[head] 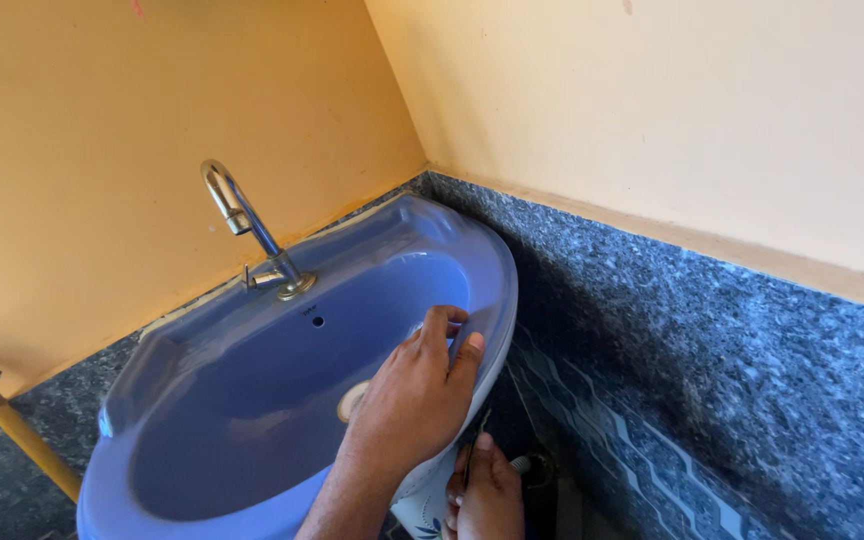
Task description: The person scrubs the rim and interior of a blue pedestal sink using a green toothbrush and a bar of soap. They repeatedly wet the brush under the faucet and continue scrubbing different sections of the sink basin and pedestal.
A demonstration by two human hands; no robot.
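So the person is standing over a blue ceramic wash basin (252, 390) mounted into the corner where two peach-yellow walls (102, 130) meet. One hand (414, 400) comes in from the bottom of the frame and sits on the basin's right rim, fingers curled over the edge and gripping it, thumb on the outer side. From the arm angle it looks like the left hand, but it's hard to say for sure.

The other hand (487, 490) is lower down, below the basin rim on its right side, closed around a thin dark tool (476, 440) that points up toward the underside of the bowl. What kind of tool it is can't be made out, most of it is hidden by the fingers. Just right of that hand there's a small pale round fitting (522, 464), partly in shadow.

Inside the bowl the drain hole (352, 400) is partly covered by the upper hand, and a little overflow hole (318, 321) sits on the back wall. A curved chrome tap (247, 230) stands on the back ledge. Behind and to the right runs a speckled dark granite band (732, 330), with patterned blue tiles (642, 450) under it. At far left, a yellow pipe (12, 425) runs diagonally.
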